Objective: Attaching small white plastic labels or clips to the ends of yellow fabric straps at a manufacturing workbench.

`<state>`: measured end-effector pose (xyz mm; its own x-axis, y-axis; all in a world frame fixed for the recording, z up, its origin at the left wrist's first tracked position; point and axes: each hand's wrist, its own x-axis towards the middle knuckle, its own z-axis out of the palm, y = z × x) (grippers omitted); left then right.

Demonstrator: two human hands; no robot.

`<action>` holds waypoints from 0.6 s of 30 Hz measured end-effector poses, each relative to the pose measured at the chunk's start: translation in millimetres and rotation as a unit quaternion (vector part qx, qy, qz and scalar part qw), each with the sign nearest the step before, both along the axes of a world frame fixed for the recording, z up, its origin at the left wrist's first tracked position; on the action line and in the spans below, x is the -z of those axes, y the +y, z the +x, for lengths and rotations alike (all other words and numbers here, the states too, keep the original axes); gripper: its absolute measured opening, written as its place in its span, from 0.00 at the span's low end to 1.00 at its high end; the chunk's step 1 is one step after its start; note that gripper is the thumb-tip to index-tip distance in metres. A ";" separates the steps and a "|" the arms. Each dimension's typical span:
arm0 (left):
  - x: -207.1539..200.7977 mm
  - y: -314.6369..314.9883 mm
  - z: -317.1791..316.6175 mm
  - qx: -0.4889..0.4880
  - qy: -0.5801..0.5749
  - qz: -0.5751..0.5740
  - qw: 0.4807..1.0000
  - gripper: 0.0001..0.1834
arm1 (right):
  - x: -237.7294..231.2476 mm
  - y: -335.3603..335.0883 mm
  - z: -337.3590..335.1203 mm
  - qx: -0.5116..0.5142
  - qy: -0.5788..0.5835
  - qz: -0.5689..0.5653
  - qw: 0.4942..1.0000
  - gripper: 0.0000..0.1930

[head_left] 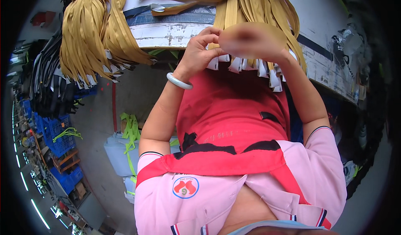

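Here, L hand [199, 51], R hand [258, 42] nr gold strips [261, 5], can't tell either grip; round logo [185, 187] on shirt [319, 168]

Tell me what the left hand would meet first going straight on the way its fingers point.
The left hand would likely meet the right hand, close ahead; blur hides whether they touch, and depth is unclear.

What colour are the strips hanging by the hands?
Golden tan strips, with white lower ends; head view.
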<state>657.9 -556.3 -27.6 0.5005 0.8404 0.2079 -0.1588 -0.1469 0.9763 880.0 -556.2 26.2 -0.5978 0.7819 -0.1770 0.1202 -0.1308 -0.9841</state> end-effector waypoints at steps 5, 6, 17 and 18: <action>-9.0 9.3 -0.8 0.052 -0.074 -0.144 0.985 0.05 | -9.1 15.6 5.0 -0.058 -0.019 -0.008 0.998 0.11; -9.3 10.3 0.2 0.056 -0.082 -0.136 0.986 0.04 | -10.8 18.5 4.7 -0.073 -0.024 -0.006 0.997 0.12; -25.5 11.3 -4.5 0.008 -0.071 -0.140 0.988 0.08 | -2.1 16.6 -4.5 0.014 0.117 -0.016 0.993 0.10; -26.6 9.4 -3.5 -0.032 -0.045 -0.116 0.992 0.07 | -0.7 16.4 -5.5 0.025 0.132 -0.003 0.991 0.09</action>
